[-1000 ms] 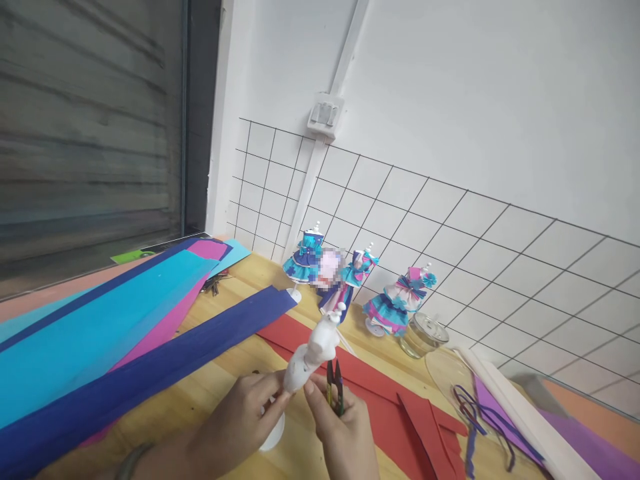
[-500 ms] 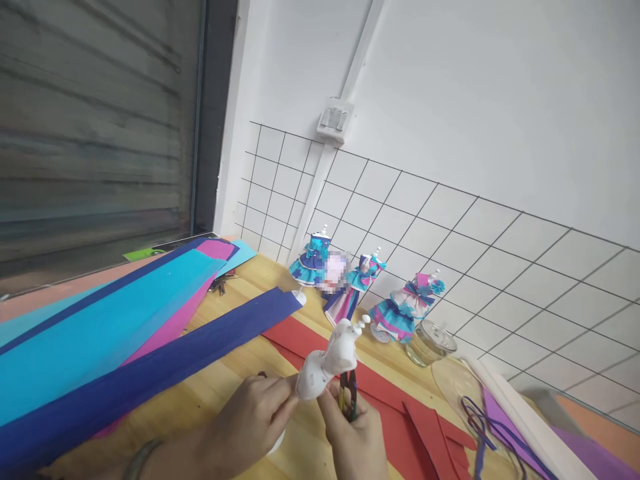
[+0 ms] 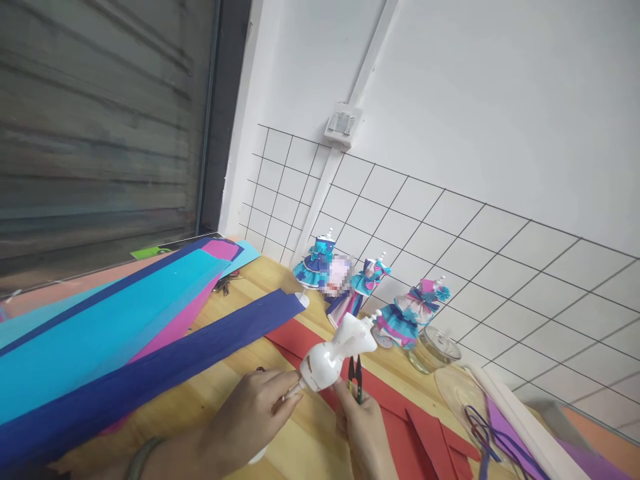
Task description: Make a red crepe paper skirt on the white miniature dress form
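A small white mannequin (image 3: pixel 337 353) is tilted in front of me, its neck knob toward the upper right. My left hand (image 3: pixel 257 407) pinches its thin stand rod below the body; part of the white base shows beneath that hand. Thread snips (image 3: pixel 356 380) stick up out of my right hand (image 3: pixel 363 420), blades pointing away. The right fingertips are close to the mannequin's lower side; whether they touch it I cannot tell. Red paper (image 3: pixel 400 427) lies on the table under and beyond the right hand.
Three mannequins in paper dresses (image 3: pixel 315 263) (image 3: pixel 363 287) (image 3: pixel 405 313) stand at the back, near a glass jar (image 3: pixel 435 348). Blue and pink sheets (image 3: pixel 125 320) cover the left side. Purple ribbons (image 3: pixel 483 430) lie right. A wire grid (image 3: pixel 445 233) lines the wall.
The mannequin has turned about its rod, so a different, shinier side with brown marks faces me. The snips show more clearly beside it. The view has shifted slightly.
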{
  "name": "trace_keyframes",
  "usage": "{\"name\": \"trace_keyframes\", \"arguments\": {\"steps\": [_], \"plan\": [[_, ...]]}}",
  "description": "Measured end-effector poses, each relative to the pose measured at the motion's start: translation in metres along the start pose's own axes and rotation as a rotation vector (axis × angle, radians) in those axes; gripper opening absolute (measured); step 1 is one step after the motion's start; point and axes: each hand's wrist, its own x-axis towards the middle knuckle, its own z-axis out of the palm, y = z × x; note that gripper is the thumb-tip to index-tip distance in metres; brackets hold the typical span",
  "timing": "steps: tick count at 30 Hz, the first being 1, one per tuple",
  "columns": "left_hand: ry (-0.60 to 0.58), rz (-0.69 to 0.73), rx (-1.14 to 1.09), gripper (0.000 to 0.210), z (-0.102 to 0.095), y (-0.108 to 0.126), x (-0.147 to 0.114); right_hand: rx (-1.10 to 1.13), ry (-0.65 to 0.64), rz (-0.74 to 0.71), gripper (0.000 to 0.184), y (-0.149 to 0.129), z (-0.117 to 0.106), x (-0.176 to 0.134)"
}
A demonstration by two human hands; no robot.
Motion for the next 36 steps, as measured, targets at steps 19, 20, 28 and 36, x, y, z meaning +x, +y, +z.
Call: {"name": "trace_keyframes", "arguments": {"steps": [19,20,28,36], "plan": [[-0.183,-0.357,-0.379,0.008,0.006,0.006,-0.003,-0.799,-0.055,-0.948,0.034,-0.013,-0.007,-0.019],[-0.203,-0.358,-0.4,0.008,0.008,0.007,-0.004,-0.894,-0.043,-1.029,0.038,-0.011,-0.006,-0.02],[-0.153,-0.444,-0.608,0.03,0.022,-0.014,0.0,-1.059,0.127,-0.556,0.021,-0.04,-0.06,0.005],[0.041,-0.425,-0.822,0.033,0.023,-0.02,0.005,-1.407,0.111,-0.42,0.019,-0.023,-0.146,0.088]]}}
